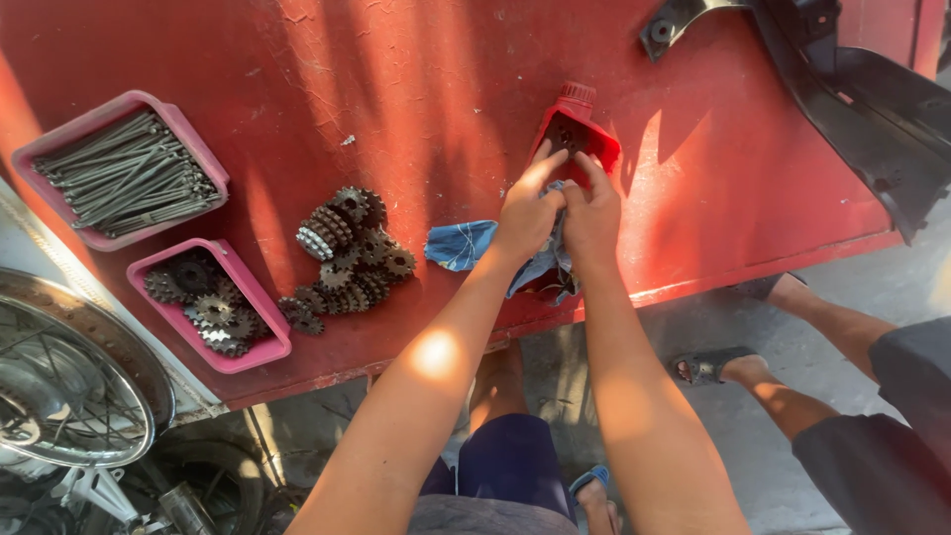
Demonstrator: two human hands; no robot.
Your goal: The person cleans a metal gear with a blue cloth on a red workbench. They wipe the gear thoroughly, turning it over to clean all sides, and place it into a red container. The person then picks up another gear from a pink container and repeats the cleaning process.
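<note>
Blue rag (461, 244) is gripped by left hand (525, 210) and right hand (592, 213).

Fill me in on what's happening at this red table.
A person stands at the red table, both hands together on a blue cloth. The left hand and right hand press into the cloth just in front of a cut-open red container. A loose pile of sprockets lies to the left, beside a pink tray of sprockets and a pink tray of spokes. Another person's legs are at the right.
</note>
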